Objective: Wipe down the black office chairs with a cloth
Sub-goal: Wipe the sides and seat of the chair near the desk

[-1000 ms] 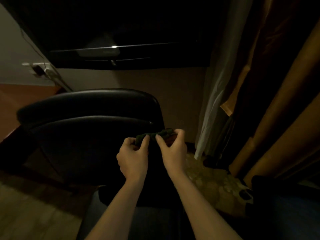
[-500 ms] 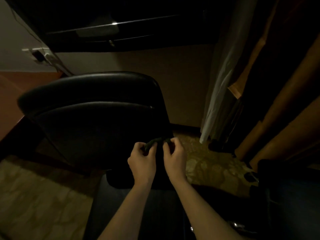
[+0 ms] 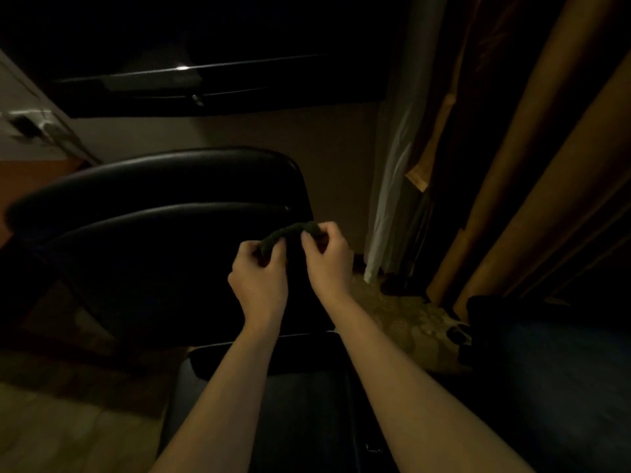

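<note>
The fingers [image 3: 273, 249] of the left hand [image 3: 259, 285] were curled around 1 end of a small dark green cloth [image 3: 290, 233] that was bunched into a soft roll. The fingers [image 3: 309, 238] of the right hand [image 3: 329, 264] were bent and pinched the other end of the same cloth. Both hands held it up in the air between them, close together, with the backs of the hands toward the camera. The roll of cloth bowed upward a little in the middle.

The cloth was in front of the right side of a big black shiny office chair [image 3: 153, 233]. The pictures did not show if the cloth touched the chair back. The chair's padded top edge curved across the left half of the view, and its black seat [image 3: 273, 404] sat low, under the 2 bare forearms.

The room was dim. A pale wall [image 3: 239, 131] stood behind the chair, and a dark window with a thin bright line [image 3: 191, 68] was above it. A light grey curtain [image 3: 392, 182] hung to the right, with brown-gold curtains [image 3: 546, 182] beside it. A tan patterned floor [image 3: 409, 322] showed at the right of the seat. On the left wall was a small white socket with a plug [image 3: 25, 122], blurry in the view.
</note>
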`<act>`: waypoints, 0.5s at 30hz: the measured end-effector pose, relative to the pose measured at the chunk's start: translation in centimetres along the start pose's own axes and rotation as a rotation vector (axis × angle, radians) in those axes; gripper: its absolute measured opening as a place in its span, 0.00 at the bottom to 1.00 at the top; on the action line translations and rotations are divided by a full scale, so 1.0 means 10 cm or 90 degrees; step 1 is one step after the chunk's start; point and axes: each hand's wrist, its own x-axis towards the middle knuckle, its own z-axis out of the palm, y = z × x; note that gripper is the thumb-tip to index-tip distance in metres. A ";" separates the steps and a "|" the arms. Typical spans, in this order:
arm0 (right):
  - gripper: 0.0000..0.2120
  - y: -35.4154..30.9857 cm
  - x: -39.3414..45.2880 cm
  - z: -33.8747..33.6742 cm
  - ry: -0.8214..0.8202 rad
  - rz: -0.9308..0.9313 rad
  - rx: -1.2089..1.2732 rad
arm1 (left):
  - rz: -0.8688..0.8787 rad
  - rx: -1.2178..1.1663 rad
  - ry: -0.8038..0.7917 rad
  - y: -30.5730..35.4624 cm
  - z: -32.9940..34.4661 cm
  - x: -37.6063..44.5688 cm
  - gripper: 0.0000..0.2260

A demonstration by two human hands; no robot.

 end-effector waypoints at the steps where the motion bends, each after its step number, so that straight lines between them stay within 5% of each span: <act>1: 0.03 0.06 0.05 0.06 0.008 0.008 0.013 | -0.007 0.006 0.005 -0.01 0.03 0.07 0.04; 8: 0.04 0.75 0.03 0.19 0.032 -0.049 0.081 | 0.076 0.117 0.044 -0.27 0.27 -0.04 0.06; 15: 0.05 1.17 0.12 0.08 -0.034 -0.031 0.066 | 0.016 0.162 0.108 -0.54 0.60 -0.30 0.06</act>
